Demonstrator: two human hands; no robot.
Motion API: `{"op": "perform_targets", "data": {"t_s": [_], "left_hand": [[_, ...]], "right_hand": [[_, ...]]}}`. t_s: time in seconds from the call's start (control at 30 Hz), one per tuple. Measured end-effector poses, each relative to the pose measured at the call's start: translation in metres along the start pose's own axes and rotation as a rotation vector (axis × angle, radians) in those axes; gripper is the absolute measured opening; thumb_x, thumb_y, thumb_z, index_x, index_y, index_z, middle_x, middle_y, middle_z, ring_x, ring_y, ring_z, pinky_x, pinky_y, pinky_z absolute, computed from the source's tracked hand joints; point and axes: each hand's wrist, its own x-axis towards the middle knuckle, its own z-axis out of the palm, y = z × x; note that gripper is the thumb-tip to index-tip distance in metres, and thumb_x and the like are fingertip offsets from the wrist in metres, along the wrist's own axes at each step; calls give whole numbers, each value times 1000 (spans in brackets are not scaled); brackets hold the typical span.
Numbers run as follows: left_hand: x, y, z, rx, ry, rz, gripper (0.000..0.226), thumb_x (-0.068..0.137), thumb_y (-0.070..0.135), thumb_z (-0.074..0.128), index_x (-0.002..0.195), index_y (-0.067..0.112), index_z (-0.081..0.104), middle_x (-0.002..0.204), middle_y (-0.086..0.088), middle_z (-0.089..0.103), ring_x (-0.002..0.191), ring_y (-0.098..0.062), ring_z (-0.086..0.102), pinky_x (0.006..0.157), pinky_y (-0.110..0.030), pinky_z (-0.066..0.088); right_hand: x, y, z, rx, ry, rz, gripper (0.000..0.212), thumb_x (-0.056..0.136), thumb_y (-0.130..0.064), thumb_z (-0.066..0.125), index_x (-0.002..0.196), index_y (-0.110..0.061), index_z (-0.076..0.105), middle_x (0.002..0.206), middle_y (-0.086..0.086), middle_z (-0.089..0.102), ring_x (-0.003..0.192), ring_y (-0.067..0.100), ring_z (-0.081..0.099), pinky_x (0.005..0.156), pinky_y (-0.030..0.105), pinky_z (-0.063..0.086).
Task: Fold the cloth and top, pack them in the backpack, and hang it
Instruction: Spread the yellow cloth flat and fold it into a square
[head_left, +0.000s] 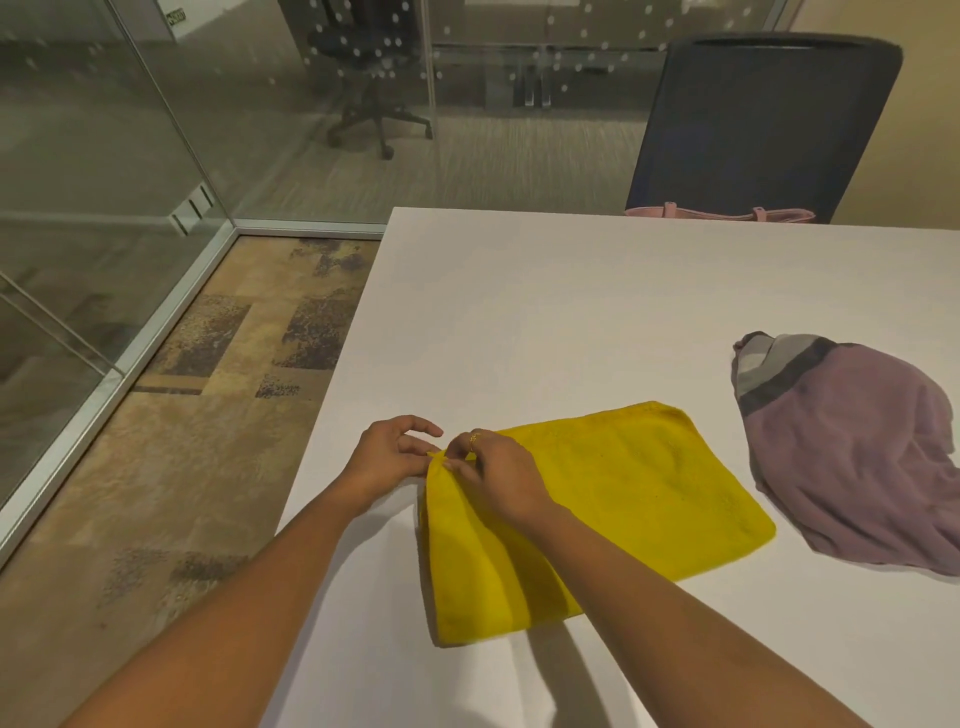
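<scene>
1. In the head view, the yellow cloth (597, 509) lies flat on the white table (571, 301), close to the table's left edge. It looks like it has one fold in it.
2. The right hand (498, 478) pinches the cloth's far left corner with bent fingers. The left hand (389, 457) sits right at that corner with its fingers loosely curled. I cannot tell if it holds the corner or only touches it.
3. The pinch is on a tiny bit of cloth. It could slip out, and then the fold would flop open.
4. A hard pull to the left could drag the cloth over the edge and down to the floor (208, 467).
5. Soft bumps run down the near left part of the cloth. Folding over them could make a lumpy, crooked fold.
6. The purple top (852, 457) lies in a crumpled heap to the right, apart from the cloth and not folded. The picture's edge cuts off its right side.
7. The right hand covers most of the corner, so its fingertips are hard to see.
8. A pink thing (717, 213) with straps peeks over the far table edge, in front of the dark chair (763, 124). It may be the backpack, but most of it is hidden. I see no hook to hang it on.
</scene>
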Motion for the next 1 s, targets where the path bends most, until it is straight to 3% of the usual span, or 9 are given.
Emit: {"op": "perform_targets", "data": {"t_s": [0.17,0.4,0.53,0.63,0.87,1.0], "left_hand": [[-4,2,0,-91,44,-18,15,89,0,56,91,13,64,77,-11,69,62,-12,67,64,-20,57],[-4,-4,-4,1,24,2,27,74,-4,72,92,15,64,83,-15,70,79,-25,68,77,-33,58],[3,-8,-4,58,62,14,19,77,-2,70,88,13,65,80,-13,68,80,-28,66,74,-30,58],[10,-12,-5,109,104,27,17,77,-2,70,83,12,66,76,-13,67,79,-28,65,71,-23,56],[21,-22,-8,206,194,38,17,79,-3,68,96,0,69,73,-8,66,75,-26,63,65,-10,52],[26,-24,-7,242,213,38,16,80,-3,67,95,-1,69,75,-8,65,77,-27,63,63,-8,51]], "right_hand": [[2,-3,2,-40,40,9,21,91,-33,54,101,-17,65,104,1,66,93,19,59,71,28,42],[3,-1,1,-33,54,-1,21,91,-31,54,101,-15,64,104,3,65,93,21,60,72,29,43],[0,21,-17,-56,55,26,20,93,-27,53,104,-15,64,108,2,63,92,20,59,72,27,41],[-5,58,-42,-82,112,140,17,92,-21,54,104,-14,64,110,3,63,90,20,60,70,25,38],[-23,151,-115,-84,389,534,22,91,-9,53,109,-5,64,114,16,63,97,33,60,79,35,45],[-23,177,-129,-65,280,590,27,92,-15,55,117,-6,62,119,16,62,104,33,59,87,40,47]]}}
